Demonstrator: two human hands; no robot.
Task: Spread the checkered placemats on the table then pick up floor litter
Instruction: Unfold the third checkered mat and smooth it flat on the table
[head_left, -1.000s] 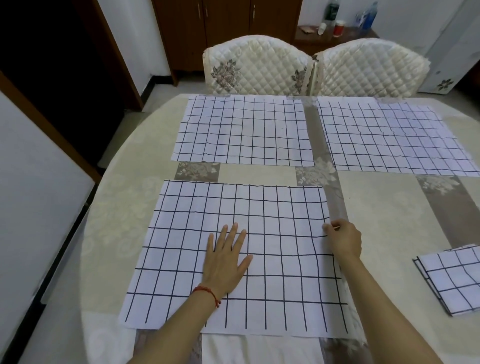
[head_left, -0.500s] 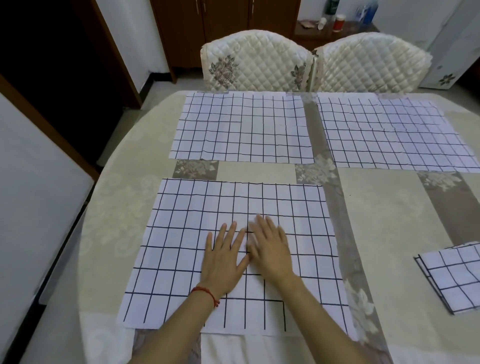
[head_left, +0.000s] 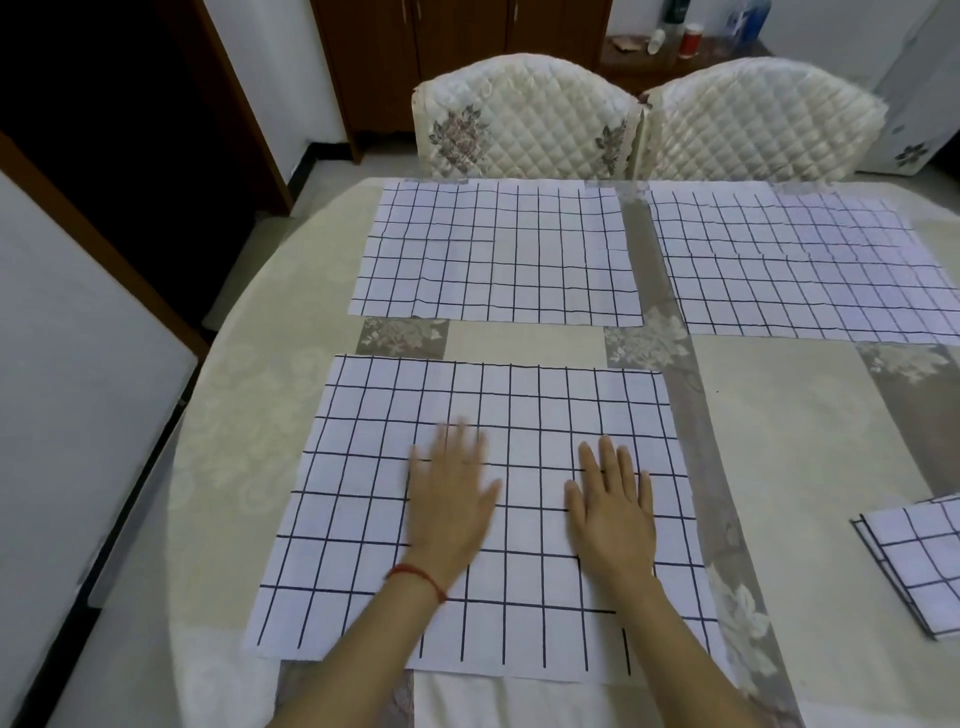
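Three white placemats with a black grid lie spread on the round table (head_left: 234, 415). The near placemat (head_left: 363, 415) is right in front of me, and both my hands rest flat on it, palms down, fingers apart. My left hand (head_left: 451, 499), with a red string at the wrist, is blurred. My right hand (head_left: 613, 506) lies a hand's width to its right. A second placemat (head_left: 498, 254) lies at the far left and a third (head_left: 800, 270) at the far right. A folded checkered placemat (head_left: 919, 561) sits at the table's right edge.
Two quilted cream chairs (head_left: 524, 119) (head_left: 758, 119) stand behind the table's far side. A wooden cabinet (head_left: 457, 57) and a side table with bottles (head_left: 685, 41) are beyond. Grey floor (head_left: 104, 649) runs along the left beside a white panel. No litter shows.
My right hand came off the near placemat's right edge to its middle beside the left hand. The two hands have since slid apart across the cloth.
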